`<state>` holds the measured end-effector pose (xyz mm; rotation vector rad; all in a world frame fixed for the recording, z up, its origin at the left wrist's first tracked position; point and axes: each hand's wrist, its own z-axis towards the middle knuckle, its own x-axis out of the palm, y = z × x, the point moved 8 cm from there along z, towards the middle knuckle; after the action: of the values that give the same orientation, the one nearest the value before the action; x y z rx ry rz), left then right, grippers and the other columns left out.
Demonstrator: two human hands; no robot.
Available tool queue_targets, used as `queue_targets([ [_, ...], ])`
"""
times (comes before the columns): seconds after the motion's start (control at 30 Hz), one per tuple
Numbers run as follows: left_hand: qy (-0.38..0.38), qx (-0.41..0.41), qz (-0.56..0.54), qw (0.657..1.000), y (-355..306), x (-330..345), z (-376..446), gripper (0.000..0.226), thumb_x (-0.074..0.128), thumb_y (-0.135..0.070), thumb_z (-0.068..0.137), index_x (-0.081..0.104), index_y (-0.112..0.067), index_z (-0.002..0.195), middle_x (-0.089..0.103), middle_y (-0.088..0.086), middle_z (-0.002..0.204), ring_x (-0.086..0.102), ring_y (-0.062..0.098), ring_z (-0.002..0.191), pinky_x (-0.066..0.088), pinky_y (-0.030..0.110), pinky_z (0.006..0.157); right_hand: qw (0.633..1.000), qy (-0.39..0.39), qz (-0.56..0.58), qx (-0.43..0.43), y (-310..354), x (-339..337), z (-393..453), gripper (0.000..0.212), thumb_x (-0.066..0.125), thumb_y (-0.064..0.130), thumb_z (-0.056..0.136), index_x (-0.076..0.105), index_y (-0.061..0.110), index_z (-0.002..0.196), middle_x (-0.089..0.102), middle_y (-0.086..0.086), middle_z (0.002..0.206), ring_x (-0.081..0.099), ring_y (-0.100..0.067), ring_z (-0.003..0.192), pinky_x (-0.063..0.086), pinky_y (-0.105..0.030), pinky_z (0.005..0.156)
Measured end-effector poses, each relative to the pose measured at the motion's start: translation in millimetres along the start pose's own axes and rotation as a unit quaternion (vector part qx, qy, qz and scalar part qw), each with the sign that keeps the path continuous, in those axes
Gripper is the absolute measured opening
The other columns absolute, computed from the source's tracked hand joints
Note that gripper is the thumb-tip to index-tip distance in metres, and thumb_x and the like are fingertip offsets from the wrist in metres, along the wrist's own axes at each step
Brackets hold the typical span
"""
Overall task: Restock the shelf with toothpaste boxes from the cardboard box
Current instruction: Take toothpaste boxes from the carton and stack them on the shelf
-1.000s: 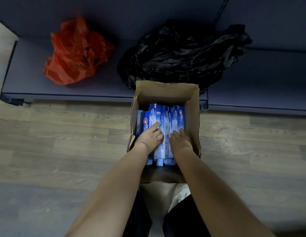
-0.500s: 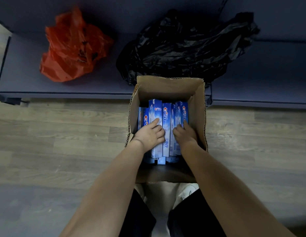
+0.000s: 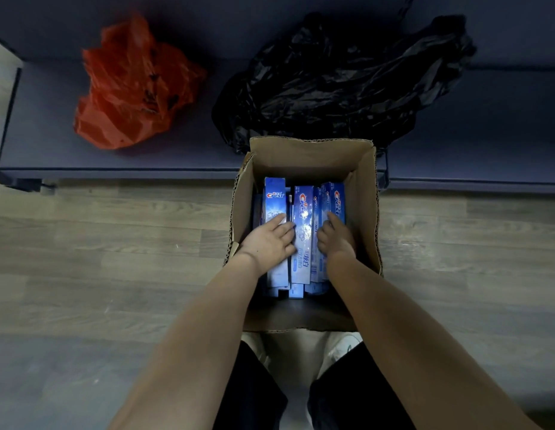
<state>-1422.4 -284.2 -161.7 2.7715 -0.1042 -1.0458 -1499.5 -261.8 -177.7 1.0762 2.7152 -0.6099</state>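
An open cardboard box [image 3: 301, 153] stands on the floor against the low dark shelf [image 3: 52, 144]. Several blue toothpaste boxes [image 3: 302, 209] lie packed lengthwise inside it. My left hand [image 3: 268, 240] lies on the leftmost toothpaste box [image 3: 274, 197], with its fingertips curled over that box's right edge. My right hand [image 3: 335, 235] lies on the right-hand toothpaste boxes [image 3: 336, 197], and its fingers curl down into the gap beside the middle one. The bottoms of the toothpaste boxes are hidden.
A crumpled orange plastic bag [image 3: 136, 88] lies on the shelf at the left. A large black plastic bag [image 3: 332, 82] lies on the shelf right behind the cardboard box. Wood-look floor [image 3: 114, 259] spreads on both sides. My legs are below the box.
Both hands have slid a little farther into the cardboard box. The leftmost toothpaste box now sticks out slightly past the others at its far end.
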Motion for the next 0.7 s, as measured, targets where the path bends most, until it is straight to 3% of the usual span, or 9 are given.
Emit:
queue_targets([
  [0.27, -0.018, -0.009, -0.002, 1.0, 0.6, 1.3, 0.6, 0.053, 0.039, -0.019, 0.101, 0.019, -0.014, 0.15, 0.01, 0.011, 0.158, 0.002, 0.027, 0.147, -0.005, 0.047, 0.116, 0.999, -0.019, -0.046, 0.022, 7.7, -12.0, 3.9, 0.072, 0.042, 0.049, 0.095, 0.01, 0.02, 0.151, 0.007, -0.011, 0.159, -0.001, -0.032, 0.146, 0.002, -0.048, 0.117],
  [0.43, -0.022, -0.013, 0.002, 1.0, -0.2, 1.1, 4.0, 0.06, 0.044, -0.02, 0.099, 0.014, -0.016, 0.151, 0.007, 0.01, 0.159, 0.0, 0.026, 0.147, -0.004, 0.048, 0.116, 0.999, -0.039, -0.006, 0.035, 1.6, -10.0, 12.9, 0.07, 0.047, 0.044, 0.095, 0.014, 0.017, 0.15, 0.024, -0.009, 0.155, 0.017, -0.03, 0.144, 0.005, -0.046, 0.117],
  [0.53, -0.032, -0.01, -0.001, 0.999, 0.7, -0.9, 5.5, 0.059, 0.045, -0.018, 0.099, 0.016, -0.014, 0.151, 0.009, 0.011, 0.158, 0.005, 0.027, 0.146, 0.003, 0.048, 0.116, 0.998, -0.06, -0.011, 0.032, -3.6, -8.4, 20.0, 0.061, 0.049, 0.04, 0.095, 0.026, 0.02, 0.148, 0.031, -0.004, 0.152, 0.024, -0.027, 0.142, 0.01, -0.045, 0.117],
  [0.7, -0.045, -0.042, 0.001, 0.998, 11.8, -2.9, 6.1, 0.046, 0.031, -0.014, 0.102, 0.023, -0.005, 0.147, 0.019, 0.016, 0.154, 0.016, 0.027, 0.141, 0.021, 0.039, 0.111, 0.999, -0.031, 0.018, 0.015, -14.2, 2.3, 30.1, 0.066, 0.043, 0.041, 0.097, 0.009, 0.024, 0.151, 0.031, -0.01, 0.152, 0.019, -0.033, 0.143, 0.0, -0.049, 0.116],
])
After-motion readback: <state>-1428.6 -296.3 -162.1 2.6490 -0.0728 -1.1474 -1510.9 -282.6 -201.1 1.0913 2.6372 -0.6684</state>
